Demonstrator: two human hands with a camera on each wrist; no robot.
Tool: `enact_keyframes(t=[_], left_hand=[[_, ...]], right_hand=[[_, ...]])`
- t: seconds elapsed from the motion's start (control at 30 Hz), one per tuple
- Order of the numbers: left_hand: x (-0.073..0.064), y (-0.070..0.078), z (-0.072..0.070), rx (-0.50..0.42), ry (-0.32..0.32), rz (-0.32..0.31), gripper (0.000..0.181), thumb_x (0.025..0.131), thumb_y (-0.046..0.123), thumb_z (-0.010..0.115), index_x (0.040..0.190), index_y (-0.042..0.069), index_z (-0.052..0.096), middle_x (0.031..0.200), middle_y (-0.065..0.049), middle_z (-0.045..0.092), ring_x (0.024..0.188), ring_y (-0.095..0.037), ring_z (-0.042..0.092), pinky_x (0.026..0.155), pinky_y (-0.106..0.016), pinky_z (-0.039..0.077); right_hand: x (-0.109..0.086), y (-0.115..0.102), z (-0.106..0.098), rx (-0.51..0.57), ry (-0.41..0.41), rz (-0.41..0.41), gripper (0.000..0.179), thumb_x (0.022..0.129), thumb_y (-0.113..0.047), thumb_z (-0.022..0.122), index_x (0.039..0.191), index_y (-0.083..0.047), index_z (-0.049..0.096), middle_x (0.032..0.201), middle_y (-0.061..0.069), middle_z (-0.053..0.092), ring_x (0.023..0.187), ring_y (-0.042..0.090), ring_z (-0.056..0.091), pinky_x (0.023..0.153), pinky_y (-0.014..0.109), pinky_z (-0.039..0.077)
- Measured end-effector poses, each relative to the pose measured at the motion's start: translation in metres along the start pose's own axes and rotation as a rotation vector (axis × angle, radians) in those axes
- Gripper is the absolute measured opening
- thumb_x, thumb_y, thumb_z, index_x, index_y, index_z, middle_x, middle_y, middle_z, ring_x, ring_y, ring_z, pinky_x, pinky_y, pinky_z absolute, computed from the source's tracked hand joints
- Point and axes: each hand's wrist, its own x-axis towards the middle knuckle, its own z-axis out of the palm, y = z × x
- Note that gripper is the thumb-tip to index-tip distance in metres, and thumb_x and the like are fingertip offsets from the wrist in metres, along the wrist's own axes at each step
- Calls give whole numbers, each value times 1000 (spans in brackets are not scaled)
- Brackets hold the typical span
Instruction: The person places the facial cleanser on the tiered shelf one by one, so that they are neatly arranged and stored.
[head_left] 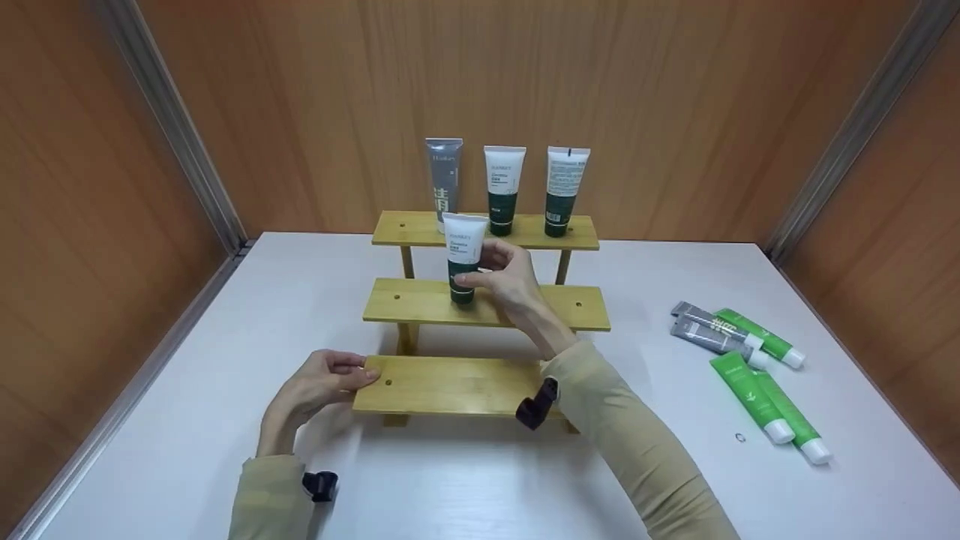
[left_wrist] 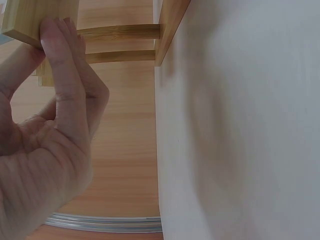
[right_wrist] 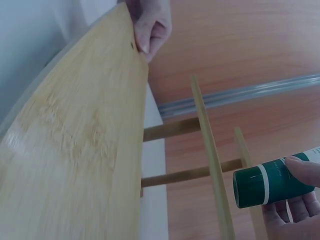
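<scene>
My right hand (head_left: 514,281) grips a white and dark green squeeze tube (head_left: 465,244), cap down, over the left half of the middle shelf (head_left: 536,304) of a three-step bamboo display rack. In the right wrist view the thumb lies across the green part of the tube (right_wrist: 275,180); whether its cap touches the shelf, I cannot tell. My left hand (head_left: 311,386) pinches the left end of the lowest shelf (head_left: 450,386) between thumb and fingers, as the left wrist view also shows. A grey tube (head_left: 445,176) and two white and green tubes (head_left: 502,187) stand on the top shelf (head_left: 532,232).
On the right of the white table (head_left: 637,480) lie green tubes (head_left: 750,394) and grey tubes (head_left: 705,337) in a loose pile. A small ring (head_left: 740,437) lies near them. Wood panels (head_left: 337,97) enclose the back and sides.
</scene>
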Motion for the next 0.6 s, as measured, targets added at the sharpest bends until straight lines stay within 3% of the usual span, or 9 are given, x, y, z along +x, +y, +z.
enact_keyframes(t=[0.6], left_hand=[[0,-1,1,5,7,-18,61,92,21,73,135,-14,48,114,-14,67,93,-11,68,85,-28,61]], right_hand=[[7,11,30,40,-5,-2,51,73,16,78,120,3,64,127,20,67,114,26,64,106,39,52]])
